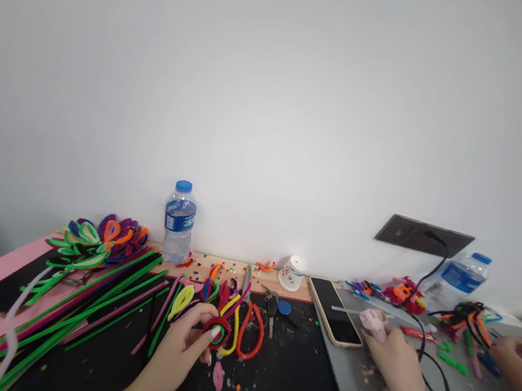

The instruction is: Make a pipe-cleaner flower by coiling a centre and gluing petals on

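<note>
My left hand (187,346) is closed, pinching a round coil of red and green pipe cleaner (220,333) between thumb and fingers. Under and beside it lie scissors (260,336) with a red-orange handle loop, a yellow leaf-shaped loop (181,302) and a small pink loop (218,377). Off to the right, my right hand (393,358) is closed around a pale pink object (374,322) above the grey surface, beside the phone. What kind of object it is I cannot make out, as the fingers cover part of it.
Long pipe cleaners (89,310) and a finished flower bunch (102,240) lie left. Behind stand a water bottle (179,222) and a paper cup (292,273). A phone (335,314) and black cable (426,327) lie right. Another person's hand (518,368) holds green fuzzy material.
</note>
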Available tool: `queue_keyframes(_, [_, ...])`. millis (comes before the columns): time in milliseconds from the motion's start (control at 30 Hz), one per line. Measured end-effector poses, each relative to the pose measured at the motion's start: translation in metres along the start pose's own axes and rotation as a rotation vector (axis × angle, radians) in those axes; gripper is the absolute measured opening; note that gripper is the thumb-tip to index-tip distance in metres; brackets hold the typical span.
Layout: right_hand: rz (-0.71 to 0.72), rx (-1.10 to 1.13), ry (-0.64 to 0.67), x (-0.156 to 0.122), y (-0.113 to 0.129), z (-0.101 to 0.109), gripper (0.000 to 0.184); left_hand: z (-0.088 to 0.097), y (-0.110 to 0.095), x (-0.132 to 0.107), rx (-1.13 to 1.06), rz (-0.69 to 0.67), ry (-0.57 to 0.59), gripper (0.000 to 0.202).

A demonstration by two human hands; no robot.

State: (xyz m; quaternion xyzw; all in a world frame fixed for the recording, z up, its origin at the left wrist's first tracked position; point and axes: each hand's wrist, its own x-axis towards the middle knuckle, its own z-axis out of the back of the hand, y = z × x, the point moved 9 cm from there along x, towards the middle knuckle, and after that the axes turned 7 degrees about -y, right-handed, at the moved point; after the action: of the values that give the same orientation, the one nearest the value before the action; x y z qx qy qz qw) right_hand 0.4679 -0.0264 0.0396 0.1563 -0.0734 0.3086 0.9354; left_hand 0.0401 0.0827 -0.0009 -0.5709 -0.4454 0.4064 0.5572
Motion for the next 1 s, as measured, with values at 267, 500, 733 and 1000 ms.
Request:
queue_keyframes(267, [0.108,0.645,0.055,-0.035,0.063,0.011,0.031,-0.001,0.003,0.001,-0.02,-0.006,-0.001,0.022])
queue_keyframes(500, [0.017,1.37,0.854,-0.135,0.144,-0.04,0.04,-0.002,0.004,0.0,-0.015,-0.012,0.02,0.02])
queue_keyframes(733, [-0.046,1.212,1.126,-0.186,0.156,-0.064,0.042,-0.01,0.005,-0.004,-0.015,-0.021,0.101,0.014])
queue_keyframes(1000, [-0.063,1.155,1.173,-0.199,0.16,-0.068,0.042,-0.015,0.004,-0.009,-0.026,-0.024,0.144,0.015])
